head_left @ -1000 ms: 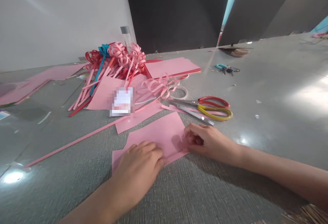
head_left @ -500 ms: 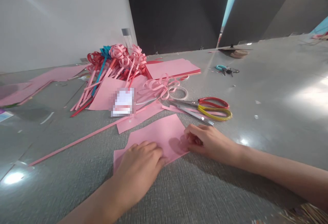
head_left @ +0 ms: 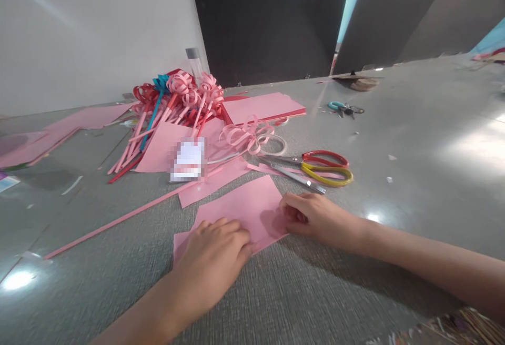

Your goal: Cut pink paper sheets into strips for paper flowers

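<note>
Left hand (head_left: 215,258) pressed flat, fingers together, on pink sheet (head_left: 244,205); right hand (head_left: 315,217) pinched its edge; uneven pressure risked crooked crease.

Table (head_left: 414,140): grey, glossy, with light glare at right and near left.
Near centre: pink sheet (head_left: 244,205), lying flat.
Just beyond it, right: red-and-yellow scissors (head_left: 315,169).
Left: long pink strip (head_left: 118,220), lying slantwise.
Far centre: pile of curl-topped paper sticks (head_left: 173,103), with a pink paper stack (head_left: 262,107) to its right.
Far left: more pink sheets (head_left: 59,129).
</note>
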`<state>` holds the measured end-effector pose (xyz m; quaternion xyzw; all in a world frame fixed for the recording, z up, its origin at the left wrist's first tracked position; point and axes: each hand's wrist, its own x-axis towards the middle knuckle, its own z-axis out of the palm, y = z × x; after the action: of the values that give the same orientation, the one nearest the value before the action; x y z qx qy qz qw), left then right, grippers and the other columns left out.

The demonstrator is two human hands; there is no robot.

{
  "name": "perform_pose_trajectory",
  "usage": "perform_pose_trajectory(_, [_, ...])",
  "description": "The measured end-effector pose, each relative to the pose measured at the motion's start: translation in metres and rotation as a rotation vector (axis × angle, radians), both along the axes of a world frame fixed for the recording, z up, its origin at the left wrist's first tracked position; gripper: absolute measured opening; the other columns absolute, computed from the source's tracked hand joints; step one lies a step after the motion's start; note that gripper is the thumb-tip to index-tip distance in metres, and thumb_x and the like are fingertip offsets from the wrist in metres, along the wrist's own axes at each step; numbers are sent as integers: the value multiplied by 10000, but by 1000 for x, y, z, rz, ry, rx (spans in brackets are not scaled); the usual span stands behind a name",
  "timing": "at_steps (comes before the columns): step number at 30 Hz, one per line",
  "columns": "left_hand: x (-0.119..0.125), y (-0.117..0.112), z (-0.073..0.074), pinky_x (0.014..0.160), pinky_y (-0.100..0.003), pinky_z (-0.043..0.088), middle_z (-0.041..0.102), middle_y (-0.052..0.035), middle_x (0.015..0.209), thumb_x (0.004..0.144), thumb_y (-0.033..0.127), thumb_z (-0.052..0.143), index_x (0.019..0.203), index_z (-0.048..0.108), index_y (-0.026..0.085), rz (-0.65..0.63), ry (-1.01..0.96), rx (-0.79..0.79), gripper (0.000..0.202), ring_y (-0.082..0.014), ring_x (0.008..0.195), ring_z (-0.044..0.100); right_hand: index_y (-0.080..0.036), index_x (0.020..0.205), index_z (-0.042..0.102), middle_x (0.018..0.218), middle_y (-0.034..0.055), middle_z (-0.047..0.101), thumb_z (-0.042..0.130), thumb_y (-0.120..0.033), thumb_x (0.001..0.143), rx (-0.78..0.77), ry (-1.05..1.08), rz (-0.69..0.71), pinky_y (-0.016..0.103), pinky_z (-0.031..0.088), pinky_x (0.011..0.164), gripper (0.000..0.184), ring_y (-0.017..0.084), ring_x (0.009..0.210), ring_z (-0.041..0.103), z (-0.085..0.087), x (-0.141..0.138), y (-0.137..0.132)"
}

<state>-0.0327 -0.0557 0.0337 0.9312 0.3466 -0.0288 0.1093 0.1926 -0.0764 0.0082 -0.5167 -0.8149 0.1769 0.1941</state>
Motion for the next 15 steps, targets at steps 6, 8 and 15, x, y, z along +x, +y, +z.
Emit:
perform_pose_trajectory(6, [1, -1, 3, 656, -289, 337, 573, -1, 743, 860, 176, 416, 683, 594, 184, 5, -2, -22, 251, -173, 748, 555, -171, 756, 487, 655, -17, 531, 572, -166, 772, 1, -16, 1, 201, 312, 526, 87, 94, 579, 465, 0, 0, 0])
perform_pose_trajectory(8, [1, -1, 3, 654, -293, 333, 571, -2, 744, 863, 174, 412, 691, 594, 185, -1, 9, -10, 251, -177, 748, 553, -170, 762, 493, 666, -11, 539, 564, -157, 773, 29, -39, 13, 206, 312, 534, 73, 102, 595, 472, -2, 1, 0])
perform_pose_trajectory(15, [2, -5, 2, 701, -346, 342, 576, -18, 799, 848, 148, 424, 781, 589, 193, -14, 44, 109, 185, -213, 797, 541, -168, 822, 548, 762, 19, 582, 552, -197, 819, 141, -123, 45, 247, 343, 606, 29, 138, 691, 498, -1, -2, -4])
